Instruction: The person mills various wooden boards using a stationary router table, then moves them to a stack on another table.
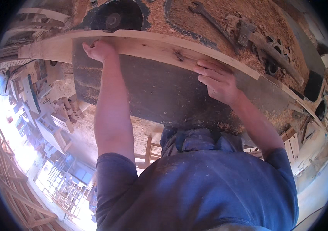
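A long pale wooden board [148, 49], with a dark knot towards its right part, lies across a dark metal machine table [164, 90]. Its left end reaches out past the table's edge. My left hand [101, 51] is closed at the board's near face, left of its middle, with the fingers curled in. Closer to the board's right end, my right hand [220, 80] presses on the same face, its fingers bent and held together. Some fingertips of both hands are partly hidden. Just behind the board, near my left hand, sits a round black disc-shaped machine part [114, 17].
Wood shavings [218, 34] cover the surface behind the board. An open-end wrench [212, 23] and metal clamp parts [266, 44] lie among them. Stacked wooden pieces [65, 111] stand at left, with timber [15, 192] beyond. A wooden strip [295, 96] runs off right.
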`<state>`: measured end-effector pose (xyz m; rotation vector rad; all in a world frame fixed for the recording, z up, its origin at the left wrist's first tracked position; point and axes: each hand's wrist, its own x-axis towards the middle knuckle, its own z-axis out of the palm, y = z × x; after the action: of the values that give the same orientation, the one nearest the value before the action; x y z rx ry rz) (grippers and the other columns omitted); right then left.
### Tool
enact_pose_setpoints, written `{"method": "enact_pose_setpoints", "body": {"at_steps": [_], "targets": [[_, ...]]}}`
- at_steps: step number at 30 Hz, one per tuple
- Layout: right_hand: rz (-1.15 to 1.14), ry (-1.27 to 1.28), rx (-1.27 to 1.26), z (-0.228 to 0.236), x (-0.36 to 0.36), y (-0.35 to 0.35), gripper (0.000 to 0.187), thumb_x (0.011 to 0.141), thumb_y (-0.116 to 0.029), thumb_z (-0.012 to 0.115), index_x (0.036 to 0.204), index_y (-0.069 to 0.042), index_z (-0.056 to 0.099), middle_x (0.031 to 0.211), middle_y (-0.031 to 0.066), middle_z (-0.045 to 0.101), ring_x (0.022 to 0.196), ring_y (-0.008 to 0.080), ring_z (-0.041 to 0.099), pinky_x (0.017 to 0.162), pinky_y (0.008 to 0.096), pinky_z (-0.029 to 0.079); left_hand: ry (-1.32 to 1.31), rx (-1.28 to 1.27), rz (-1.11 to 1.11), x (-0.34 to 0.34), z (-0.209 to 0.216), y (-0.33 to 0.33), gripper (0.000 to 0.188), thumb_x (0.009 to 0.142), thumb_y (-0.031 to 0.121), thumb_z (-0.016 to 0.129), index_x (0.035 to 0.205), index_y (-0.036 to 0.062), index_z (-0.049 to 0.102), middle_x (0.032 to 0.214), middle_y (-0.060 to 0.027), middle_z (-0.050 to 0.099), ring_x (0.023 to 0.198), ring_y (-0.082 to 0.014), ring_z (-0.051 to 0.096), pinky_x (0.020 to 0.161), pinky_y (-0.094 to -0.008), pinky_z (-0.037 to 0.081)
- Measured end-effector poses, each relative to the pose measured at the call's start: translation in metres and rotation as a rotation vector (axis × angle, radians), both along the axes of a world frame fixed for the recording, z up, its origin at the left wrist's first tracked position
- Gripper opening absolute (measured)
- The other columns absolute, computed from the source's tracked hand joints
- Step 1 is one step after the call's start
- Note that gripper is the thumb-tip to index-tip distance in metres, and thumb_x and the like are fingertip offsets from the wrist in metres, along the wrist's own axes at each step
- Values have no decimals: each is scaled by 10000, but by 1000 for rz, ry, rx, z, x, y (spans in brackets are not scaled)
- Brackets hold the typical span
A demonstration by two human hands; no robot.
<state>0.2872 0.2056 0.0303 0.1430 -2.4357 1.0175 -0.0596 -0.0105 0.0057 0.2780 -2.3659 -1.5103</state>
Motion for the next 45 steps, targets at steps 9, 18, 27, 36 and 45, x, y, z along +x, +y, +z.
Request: {"method": "enact_pose_setpoints", "body": {"at_steps": [9, 18, 27, 36, 45], "targets": [[-17, 86, -35, -13, -24, -18, 133, 722, 34, 738, 765, -38, 634, 1059, 95, 741, 1116, 291, 702, 971, 395, 583, -53, 205, -57, -38, -13, -25, 627, 886, -64, 434, 1511, -32, 400, 1388, -271, 545, 1145, -360, 634, 956, -422, 544], [-6, 109, -42, -11, -50, -34, 127, 681, -5, 728, 739, -49, 625, 1022, 54, 736, 1095, 243, 704, 975, 378, 580, 230, -75, -225, -139, -107, -133, 527, 884, 112, 479, 1389, -33, 515, 1232, -263, 644, 1037, -347, 676, 864, -459, 557], [-14, 51, -76, -8, -78, -48, 168, 688, 78, 722, 710, -32, 598, 971, 91, 750, 1031, 281, 730, 942, 406, 586, 66, 203, -125, -131, -63, -95, 608, 900, 372, 511, 1318, -64, 574, 1288, -264, 621, 1194, -343, 584, 1016, -435, 438], [-15, 58, -118, -8, -109, -67, 188, 626, 93, 706, 694, -26, 578, 964, 86, 745, 1039, 278, 724, 926, 407, 591, -209, 815, -174, -162, -52, -113, 705, 928, 513, 537, 1324, -69, 580, 1331, -269, 586, 1228, -336, 549, 1081, -421, 391], [-16, 47, -28, -12, -138, -81, 174, 597, -31, 721, 721, -93, 615, 1009, 5, 737, 1097, 187, 700, 958, 342, 572, -74, 480, -122, -198, -58, -133, 613, 956, 307, 530, 1467, -18, 436, 1311, -260, 605, 1134, -373, 617, 1000, -469, 463]]}}
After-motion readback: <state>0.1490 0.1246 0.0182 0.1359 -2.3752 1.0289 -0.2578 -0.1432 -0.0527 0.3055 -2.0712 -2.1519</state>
